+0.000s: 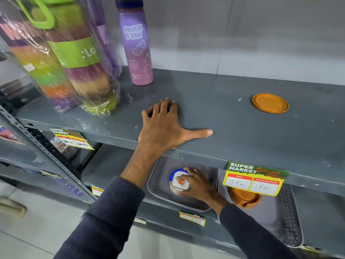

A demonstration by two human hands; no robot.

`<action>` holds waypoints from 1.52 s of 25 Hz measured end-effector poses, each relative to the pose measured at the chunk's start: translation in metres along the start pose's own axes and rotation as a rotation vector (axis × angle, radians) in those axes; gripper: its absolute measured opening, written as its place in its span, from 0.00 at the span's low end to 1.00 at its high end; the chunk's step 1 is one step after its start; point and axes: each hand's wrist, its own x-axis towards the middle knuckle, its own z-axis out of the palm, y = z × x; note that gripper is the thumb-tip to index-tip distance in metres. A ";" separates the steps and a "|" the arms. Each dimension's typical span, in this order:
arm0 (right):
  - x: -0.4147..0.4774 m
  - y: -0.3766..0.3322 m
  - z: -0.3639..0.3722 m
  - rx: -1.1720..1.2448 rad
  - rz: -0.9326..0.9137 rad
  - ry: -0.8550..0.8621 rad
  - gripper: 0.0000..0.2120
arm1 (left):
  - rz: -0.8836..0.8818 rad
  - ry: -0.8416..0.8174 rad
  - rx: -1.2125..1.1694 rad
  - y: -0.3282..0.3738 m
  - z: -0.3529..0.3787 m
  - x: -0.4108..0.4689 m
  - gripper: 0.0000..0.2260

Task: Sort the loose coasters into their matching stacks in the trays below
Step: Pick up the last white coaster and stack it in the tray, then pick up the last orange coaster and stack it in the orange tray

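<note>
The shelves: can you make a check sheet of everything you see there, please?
Surface: grey upper shelf, scuffed; lower shelf holds two grey trays.
Job's things: orange coasters loose on the upper shelf; floral coaster stack in the left tray; orange stack in the right tray.
Clutter: purple bottle, wrapped bottles, price tag.
Grippers: left hand flat on the upper shelf, holding nothing; right hand grips the floral stack.
Cables: nothing seen.
Surroundings: pale wall behind, light floor below.
</note>
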 end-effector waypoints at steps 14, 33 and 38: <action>-0.079 -0.036 -0.078 -0.020 -0.425 0.394 0.21 | -0.027 -0.029 -0.023 0.004 -0.005 -0.003 0.61; -0.100 0.024 -0.308 0.086 0.341 0.791 0.41 | 0.001 0.032 -0.007 -0.003 0.006 0.001 0.62; -0.090 0.033 -0.307 0.072 0.506 0.679 0.41 | 0.015 0.024 0.001 -0.004 0.007 0.003 0.61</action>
